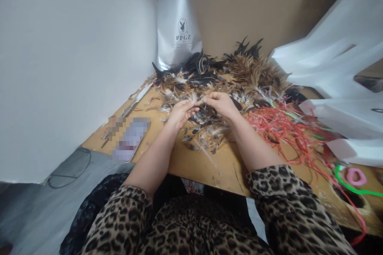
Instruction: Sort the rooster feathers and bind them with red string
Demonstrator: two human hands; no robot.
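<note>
Together, both hands, left hand [179, 112] and right hand [222, 103], pinch small feathers [200, 101] above the feather pile [221, 75].

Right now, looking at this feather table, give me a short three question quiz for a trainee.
1. True or false: both hands meet over the feather pile.
2. Which lies beside the right hand, on its outer side?
A. red strings
B. a glass jar
C. a blue bucket
3. Fill in: the silver bag stands at the table's far edge, against the ____ wall.

Key
1. True: the left hand and the right hand pinch feathers together, fingertips nearly touching.
2. A
3. Brown; the bag leans there behind the feathers, in the corner next to the white wall.
</note>
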